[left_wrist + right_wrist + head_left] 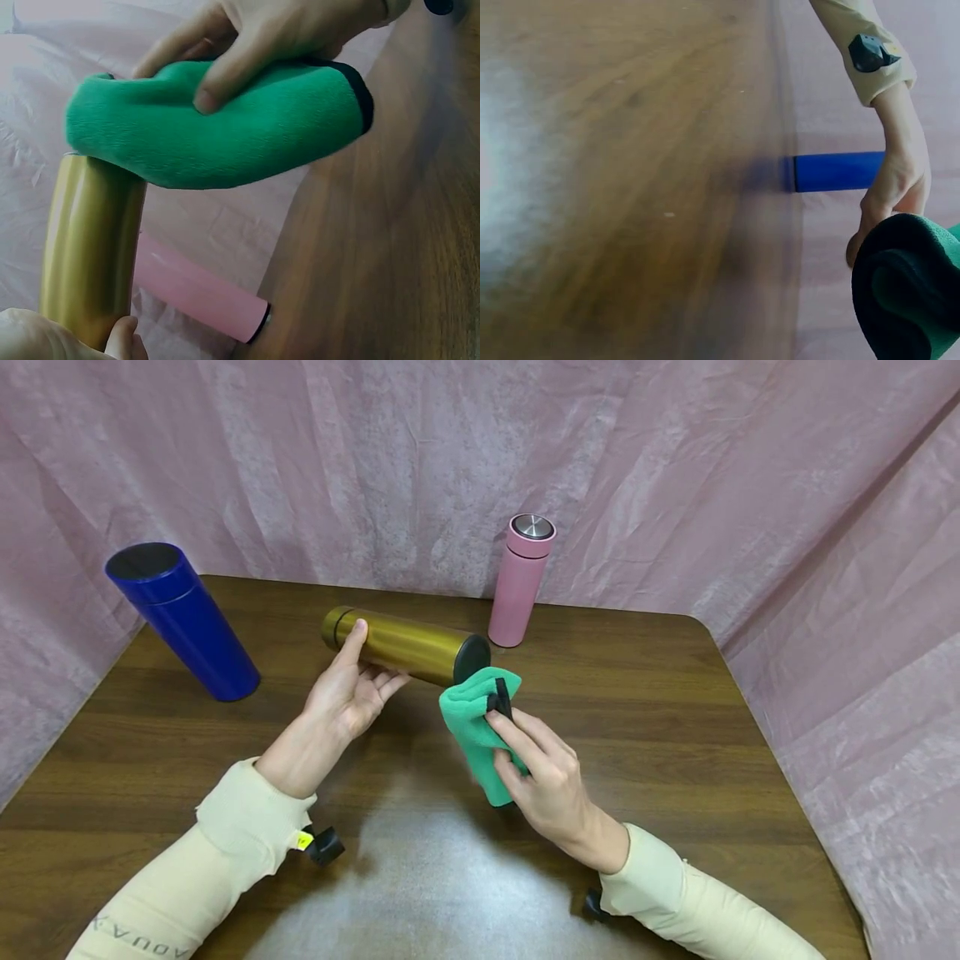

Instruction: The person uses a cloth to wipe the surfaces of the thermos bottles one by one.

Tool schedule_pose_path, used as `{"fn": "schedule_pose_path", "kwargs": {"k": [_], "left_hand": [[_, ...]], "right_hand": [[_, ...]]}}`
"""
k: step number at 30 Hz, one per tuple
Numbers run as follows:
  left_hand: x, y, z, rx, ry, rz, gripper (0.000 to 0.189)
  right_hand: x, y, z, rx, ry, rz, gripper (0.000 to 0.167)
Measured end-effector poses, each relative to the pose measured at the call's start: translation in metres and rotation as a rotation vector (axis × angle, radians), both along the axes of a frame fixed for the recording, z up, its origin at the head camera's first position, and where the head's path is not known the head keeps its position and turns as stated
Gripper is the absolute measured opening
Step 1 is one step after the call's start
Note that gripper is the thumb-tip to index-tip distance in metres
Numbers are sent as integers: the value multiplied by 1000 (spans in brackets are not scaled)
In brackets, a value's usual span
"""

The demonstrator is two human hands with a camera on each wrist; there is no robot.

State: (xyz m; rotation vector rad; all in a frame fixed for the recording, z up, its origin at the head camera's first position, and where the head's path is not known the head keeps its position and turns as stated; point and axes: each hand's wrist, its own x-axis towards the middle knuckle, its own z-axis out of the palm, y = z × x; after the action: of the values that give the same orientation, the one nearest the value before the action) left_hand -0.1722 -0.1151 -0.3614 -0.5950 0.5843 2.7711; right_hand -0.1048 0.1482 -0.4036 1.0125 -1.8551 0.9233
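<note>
A gold cylindrical flask (408,643) lies sideways above the table, its dark round base turned to the right. My left hand (347,693) grips it near the lid end, thumb over the near side and fingers underneath. In my right hand (546,777) a folded green cloth (480,735) with black edging is pinched between thumb and fingers. The cloth's upper edge overlaps the flask's dark base in the head view. In the left wrist view the green cloth (217,127) lies across the end of the gold flask (94,247), covering it.
A blue flask (187,627) with a dark top stands at the left of the wooden table (637,718). Behind the hands, a pink flask (519,585) with a silver lid stands near the back edge. A pink curtain (420,468) hangs behind the table and along its sides.
</note>
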Motion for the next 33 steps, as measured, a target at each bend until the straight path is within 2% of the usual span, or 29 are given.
{"fn": "schedule_pose_path", "kwargs": {"k": [9, 14, 18, 23, 29, 33], "left_hand": [[1, 5, -4, -35, -13, -18, 69], [1, 7, -7, -52, -24, -28, 72], [2, 8, -7, -71, -27, -27, 73], [3, 9, -9, -131, 9, -29, 73], [7, 8, -9, -140, 53, 1, 70], [9, 5, -8, -122, 68, 18, 71]], "right_hand": [[-2, -9, 22, 26, 160, 50, 30], [-5, -11, 36, 22, 176, 33, 33], [-8, -9, 43, -17, 128, -4, 35], [-15, -3, 43, -68, 34, -87, 36], [-23, 6, 36, -111, -111, -151, 38], [-21, 9, 29, -95, -204, -162, 42]]}}
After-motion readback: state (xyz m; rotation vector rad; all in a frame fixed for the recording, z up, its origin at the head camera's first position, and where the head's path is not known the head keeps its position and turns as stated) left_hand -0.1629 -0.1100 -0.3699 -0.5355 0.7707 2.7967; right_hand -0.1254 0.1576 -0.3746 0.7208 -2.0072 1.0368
